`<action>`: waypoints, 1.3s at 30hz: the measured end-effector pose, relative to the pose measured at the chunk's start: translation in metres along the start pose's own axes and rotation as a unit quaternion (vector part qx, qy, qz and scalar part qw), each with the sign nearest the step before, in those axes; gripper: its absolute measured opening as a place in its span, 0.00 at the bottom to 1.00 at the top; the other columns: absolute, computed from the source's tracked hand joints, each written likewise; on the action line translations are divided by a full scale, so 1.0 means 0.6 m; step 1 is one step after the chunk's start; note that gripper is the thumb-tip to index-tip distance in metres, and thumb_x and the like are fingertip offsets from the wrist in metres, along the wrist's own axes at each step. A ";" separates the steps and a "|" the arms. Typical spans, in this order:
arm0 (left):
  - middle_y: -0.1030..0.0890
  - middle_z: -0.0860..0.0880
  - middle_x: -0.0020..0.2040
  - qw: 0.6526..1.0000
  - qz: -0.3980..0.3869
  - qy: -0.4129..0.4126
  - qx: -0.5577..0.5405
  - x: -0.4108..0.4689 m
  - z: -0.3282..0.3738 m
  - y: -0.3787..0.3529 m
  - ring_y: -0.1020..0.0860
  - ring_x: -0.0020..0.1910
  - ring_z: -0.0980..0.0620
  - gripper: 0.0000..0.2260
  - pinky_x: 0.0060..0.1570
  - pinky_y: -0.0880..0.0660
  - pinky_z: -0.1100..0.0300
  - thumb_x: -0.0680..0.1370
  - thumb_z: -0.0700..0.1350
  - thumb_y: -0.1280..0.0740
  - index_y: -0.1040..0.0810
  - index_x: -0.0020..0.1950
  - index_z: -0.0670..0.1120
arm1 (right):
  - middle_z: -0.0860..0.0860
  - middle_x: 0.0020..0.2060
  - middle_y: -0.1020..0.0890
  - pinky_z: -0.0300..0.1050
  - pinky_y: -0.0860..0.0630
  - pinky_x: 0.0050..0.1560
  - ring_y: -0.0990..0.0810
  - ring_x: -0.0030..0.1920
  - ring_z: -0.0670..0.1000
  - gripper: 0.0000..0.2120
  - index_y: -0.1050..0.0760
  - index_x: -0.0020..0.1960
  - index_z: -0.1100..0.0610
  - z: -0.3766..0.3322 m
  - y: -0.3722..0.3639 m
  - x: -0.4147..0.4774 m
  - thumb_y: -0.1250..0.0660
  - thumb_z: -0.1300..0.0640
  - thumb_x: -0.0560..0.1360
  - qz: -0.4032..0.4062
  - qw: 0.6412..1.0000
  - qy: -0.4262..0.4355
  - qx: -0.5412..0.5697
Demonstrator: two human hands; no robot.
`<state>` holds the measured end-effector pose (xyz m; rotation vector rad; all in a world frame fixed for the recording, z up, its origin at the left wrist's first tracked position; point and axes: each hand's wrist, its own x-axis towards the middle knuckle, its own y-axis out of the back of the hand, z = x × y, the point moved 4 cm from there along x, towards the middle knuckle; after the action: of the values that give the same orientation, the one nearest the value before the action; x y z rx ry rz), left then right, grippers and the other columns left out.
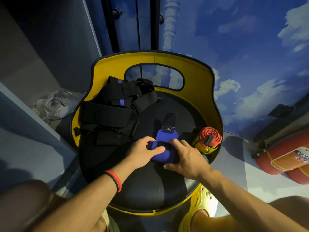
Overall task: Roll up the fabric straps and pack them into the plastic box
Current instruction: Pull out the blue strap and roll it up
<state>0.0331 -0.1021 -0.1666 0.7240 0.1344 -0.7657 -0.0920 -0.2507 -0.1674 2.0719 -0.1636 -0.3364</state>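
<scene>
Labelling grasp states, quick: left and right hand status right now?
Left hand: closed, gripping the blue strap.
Right hand: closed on the same blue strap, thumb and fingers round it.

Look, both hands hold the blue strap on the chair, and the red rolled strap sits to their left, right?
Not quite. The head view shows the red rolled strap sitting to their right, not their left. Both the left hand and the right hand do hold the blue strap on the chair.
</scene>
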 end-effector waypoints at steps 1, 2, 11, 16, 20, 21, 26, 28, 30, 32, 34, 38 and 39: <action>0.20 0.53 0.62 1.000 0.003 0.003 0.008 0.000 -0.001 0.000 0.23 0.58 0.56 0.23 0.52 0.25 0.59 0.74 0.62 0.26 0.22 0.64 0.54 | 0.48 0.56 0.26 0.56 0.23 0.58 0.22 0.53 0.52 0.37 0.40 0.71 0.41 0.000 0.000 0.000 0.25 0.37 0.68 -0.002 1.000 0.001 -0.010; 0.19 0.53 0.58 1.000 0.006 0.005 0.016 0.001 -0.002 0.000 0.21 0.55 0.55 0.21 0.49 0.23 0.59 0.73 0.64 0.26 0.21 0.61 0.54 | 0.48 0.56 0.25 0.56 0.23 0.58 0.22 0.53 0.51 0.36 0.38 0.70 0.41 -0.001 0.002 0.001 0.24 0.39 0.68 -0.001 1.000 0.003 -0.013; 0.15 0.47 0.42 0.999 -0.037 0.006 0.017 -0.006 -0.001 0.005 0.16 0.43 0.48 0.23 0.50 0.18 0.50 0.77 0.67 0.33 0.16 0.46 0.47 | 0.46 0.55 0.24 0.53 0.22 0.58 0.27 0.55 0.46 0.31 0.27 0.63 0.41 0.004 0.015 0.005 0.28 0.34 0.63 -0.053 0.995 -0.049 0.074; 0.15 0.49 0.52 0.992 -0.096 0.019 -0.081 -0.005 0.007 0.000 0.16 0.50 0.52 0.15 0.52 0.17 0.54 0.77 0.57 0.27 0.18 0.58 0.50 | 0.46 0.49 0.30 0.53 0.20 0.49 0.23 0.47 0.48 0.34 0.24 0.63 0.44 0.003 0.019 0.006 0.35 0.30 0.61 -0.029 0.996 -0.045 0.072; 0.17 0.51 0.56 0.985 -0.117 0.038 -0.120 -0.006 0.005 -0.002 0.17 0.54 0.54 0.17 0.51 0.18 0.57 0.77 0.55 0.26 0.21 0.63 0.52 | 0.43 0.48 0.30 0.43 0.23 0.48 0.24 0.48 0.46 0.30 0.25 0.67 0.47 -0.005 0.016 -0.001 0.32 0.33 0.69 -0.015 0.996 -0.014 0.082; 0.16 0.51 0.55 0.987 -0.108 0.035 -0.111 -0.002 0.002 -0.001 0.17 0.53 0.54 0.16 0.51 0.18 0.57 0.77 0.57 0.27 0.20 0.61 0.51 | 0.43 0.50 0.29 0.44 0.22 0.50 0.24 0.50 0.47 0.29 0.27 0.68 0.47 -0.006 0.017 -0.002 0.31 0.35 0.72 -0.006 0.996 -0.006 0.084; 0.13 0.49 0.46 0.993 -0.063 0.077 -0.070 0.017 -0.029 -0.013 0.14 0.46 0.53 0.27 0.50 0.16 0.53 0.75 0.70 0.33 0.16 0.52 0.46 | 0.45 0.60 0.23 0.47 0.21 0.58 0.22 0.58 0.47 0.36 0.40 0.70 0.39 -0.003 0.015 0.000 0.29 0.30 0.68 -0.026 0.999 0.042 0.012; 0.13 0.48 0.46 0.994 -0.035 0.082 -0.062 0.018 -0.035 -0.015 0.14 0.45 0.51 0.27 0.50 0.16 0.49 0.73 0.70 0.31 0.18 0.51 0.46 | 0.45 0.60 0.24 0.46 0.21 0.58 0.23 0.59 0.47 0.38 0.39 0.69 0.39 -0.005 0.007 -0.002 0.27 0.31 0.66 -0.032 0.999 0.035 0.003; 0.16 0.49 0.47 0.997 0.007 0.074 -0.012 0.019 -0.030 -0.009 0.15 0.45 0.51 0.26 0.46 0.15 0.49 0.73 0.71 0.32 0.23 0.50 0.48 | 0.46 0.57 0.27 0.46 0.22 0.57 0.26 0.58 0.48 0.38 0.36 0.70 0.40 -0.002 0.009 0.001 0.27 0.29 0.66 -0.011 1.000 0.022 -0.015; 0.17 0.50 0.46 0.996 0.024 0.056 0.062 0.016 -0.019 -0.006 0.17 0.44 0.52 0.26 0.42 0.18 0.54 0.75 0.72 0.36 0.25 0.46 0.49 | 0.47 0.55 0.30 0.48 0.22 0.57 0.28 0.57 0.48 0.40 0.32 0.71 0.43 0.000 0.016 0.006 0.29 0.27 0.65 0.000 0.999 0.013 -0.032; 0.18 0.50 0.50 0.997 0.018 0.031 0.067 0.011 -0.006 -0.006 0.19 0.46 0.54 0.22 0.40 0.24 0.62 0.77 0.69 0.36 0.22 0.47 0.49 | 0.46 0.55 0.31 0.48 0.21 0.58 0.29 0.58 0.47 0.40 0.29 0.72 0.45 0.004 0.020 0.009 0.29 0.27 0.66 -0.006 1.000 -0.004 -0.017; 0.20 0.53 0.57 0.994 -0.078 -0.036 -0.068 0.004 0.004 -0.002 0.19 0.53 0.57 0.17 0.43 0.23 0.70 0.74 0.54 0.23 0.22 0.61 0.54 | 0.48 0.59 0.26 0.50 0.23 0.61 0.26 0.62 0.50 0.36 0.26 0.69 0.48 0.002 0.022 0.005 0.32 0.27 0.69 -0.042 0.999 -0.024 -0.006; 0.20 0.54 0.58 0.993 -0.087 -0.044 -0.071 0.005 0.000 0.000 0.19 0.55 0.56 0.18 0.46 0.21 0.67 0.73 0.53 0.22 0.22 0.61 0.56 | 0.49 0.62 0.25 0.49 0.24 0.62 0.26 0.65 0.51 0.37 0.27 0.70 0.49 0.000 0.022 0.002 0.34 0.26 0.70 -0.051 0.998 -0.021 -0.019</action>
<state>0.0353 -0.1036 -0.1678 0.5462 0.1722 -0.9434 -0.0904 -0.2575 -0.1562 2.0404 -0.0769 -0.4429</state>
